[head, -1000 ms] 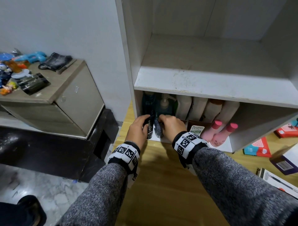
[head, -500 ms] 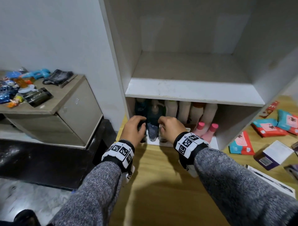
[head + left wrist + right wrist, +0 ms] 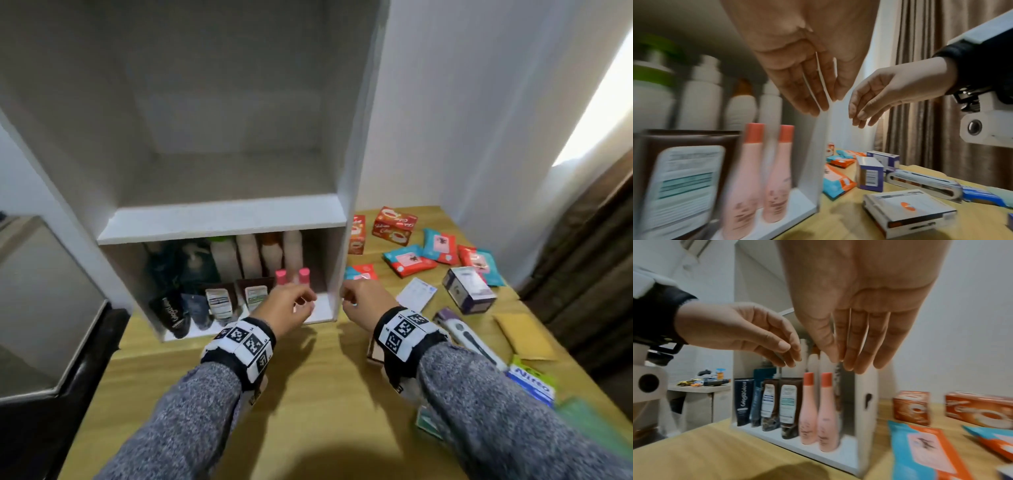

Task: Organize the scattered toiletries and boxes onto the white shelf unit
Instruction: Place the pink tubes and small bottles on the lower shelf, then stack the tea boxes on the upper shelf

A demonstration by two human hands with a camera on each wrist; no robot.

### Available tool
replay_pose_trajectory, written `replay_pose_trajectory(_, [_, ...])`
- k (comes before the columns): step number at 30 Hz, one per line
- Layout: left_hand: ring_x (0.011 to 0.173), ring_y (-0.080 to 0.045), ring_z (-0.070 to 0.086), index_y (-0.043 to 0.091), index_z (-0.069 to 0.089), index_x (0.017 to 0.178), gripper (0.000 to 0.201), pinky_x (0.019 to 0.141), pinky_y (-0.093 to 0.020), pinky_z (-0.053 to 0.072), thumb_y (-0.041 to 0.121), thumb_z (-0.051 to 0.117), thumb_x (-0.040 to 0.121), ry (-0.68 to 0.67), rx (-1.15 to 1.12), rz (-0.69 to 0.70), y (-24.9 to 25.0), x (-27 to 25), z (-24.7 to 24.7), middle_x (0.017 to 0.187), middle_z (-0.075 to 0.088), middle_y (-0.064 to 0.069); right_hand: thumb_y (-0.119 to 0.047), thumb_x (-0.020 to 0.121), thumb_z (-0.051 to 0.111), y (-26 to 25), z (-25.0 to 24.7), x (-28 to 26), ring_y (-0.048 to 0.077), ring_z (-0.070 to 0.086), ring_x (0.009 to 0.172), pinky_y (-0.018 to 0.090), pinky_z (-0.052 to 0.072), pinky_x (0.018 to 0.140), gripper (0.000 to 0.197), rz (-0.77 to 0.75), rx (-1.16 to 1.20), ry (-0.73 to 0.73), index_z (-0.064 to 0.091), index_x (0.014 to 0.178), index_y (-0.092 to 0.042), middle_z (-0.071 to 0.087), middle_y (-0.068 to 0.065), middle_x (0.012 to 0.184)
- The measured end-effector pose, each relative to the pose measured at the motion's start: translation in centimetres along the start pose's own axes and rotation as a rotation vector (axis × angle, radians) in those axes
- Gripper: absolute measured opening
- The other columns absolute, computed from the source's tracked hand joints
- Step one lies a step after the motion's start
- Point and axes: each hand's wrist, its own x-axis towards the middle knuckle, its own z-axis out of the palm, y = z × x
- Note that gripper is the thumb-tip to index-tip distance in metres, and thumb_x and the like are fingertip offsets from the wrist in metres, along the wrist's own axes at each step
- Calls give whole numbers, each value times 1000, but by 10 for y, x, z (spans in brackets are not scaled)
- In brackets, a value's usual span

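The white shelf unit (image 3: pixel 222 217) stands on the wooden table; its bottom compartment holds tall white bottles (image 3: pixel 250 255), dark tubes (image 3: pixel 170 313), brown tubes (image 3: pixel 255 296) and two pink bottles (image 3: pixel 282 277) (image 3: pixel 807 407). The upper compartment holds nothing. My left hand (image 3: pixel 296 303) hovers empty in front of the pink bottles, fingers loosely bent. My right hand (image 3: pixel 352 299) hangs empty just right of the shelf's side wall (image 3: pixel 813 154). Scattered to the right lie wipe packs (image 3: pixel 409 260), red boxes (image 3: pixel 394 226) and a purple-and-white box (image 3: pixel 467 289).
More boxes lie at the table's right front: a flat white box (image 3: pixel 906 209), a long white device (image 3: pixel 469 337) and a blue "Nitreo" pack (image 3: pixel 532 383). A low cabinet (image 3: pixel 41 301) stands left of the table; a brown curtain (image 3: pixel 589 246) hangs on the right.
Both hands have let go of the dark tubes at the shelf's left and moved right, now empty near the pink bottles and the shelf's right wall. The view has swung right.
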Motion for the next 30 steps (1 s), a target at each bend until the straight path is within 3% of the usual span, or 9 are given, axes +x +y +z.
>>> replay_pose_trajectory(7, [86, -9, 56, 10, 66, 98, 15, 77, -15, 42, 16, 58, 87, -100, -28, 35, 91, 62, 89, 100, 67, -5, -18, 85, 51, 127, -58, -15, 27, 61, 101, 36, 51, 86, 18, 158, -43, -45, 61, 100, -18, 65, 7, 108])
replay_pose_trajectory(13, [98, -22, 61, 10, 65, 102, 19, 89, -31, 48, 16, 59, 85, -56, -45, -158, 123, 140, 130, 104, 66, -7, -15, 84, 50, 217, -106, 18, 25, 60, 98, 30, 48, 80, 21, 183, -28, -43, 60, 102, -18, 65, 6, 106])
replay_pose_trajectory(17, [100, -19, 58, 13, 63, 108, 23, 88, -29, 46, 17, 58, 86, 48, -42, -325, 116, 198, 136, 108, 62, -3, -20, 83, 57, 265, -130, 67, 24, 60, 98, 29, 47, 83, 27, 145, 13, -101, 57, 110, -17, 64, 7, 110])
replay_pose_trajectory(21, [97, -21, 57, 12, 60, 109, 29, 88, -29, 46, 18, 63, 80, 113, -42, -445, 91, 255, 137, 115, 61, -9, -25, 83, 64, 296, -142, 129, 22, 55, 111, 29, 43, 94, 45, 153, 40, -120, 50, 125, -16, 58, 8, 124])
replay_pose_trajectory(25, [115, -31, 50, 13, 52, 123, 51, 101, -39, 42, 27, 69, 77, 180, 20, -566, 58, 306, 142, 125, 51, -15, -33, 80, 68, 314, -137, 193, 24, 45, 127, 32, 37, 105, 71, 142, 43, -164, 33, 140, -21, 41, 8, 141])
replay_pose_trajectory(30, [126, -34, 37, 18, 34, 137, 85, 108, -44, 35, 45, 76, 68, 195, 20, -784, 16, 343, 158, 136, 35, -16, -40, 71, 76, 330, -112, 270, 29, 38, 133, 39, 36, 108, 93, 132, 15, -178, 22, 145, -23, 32, 12, 147])
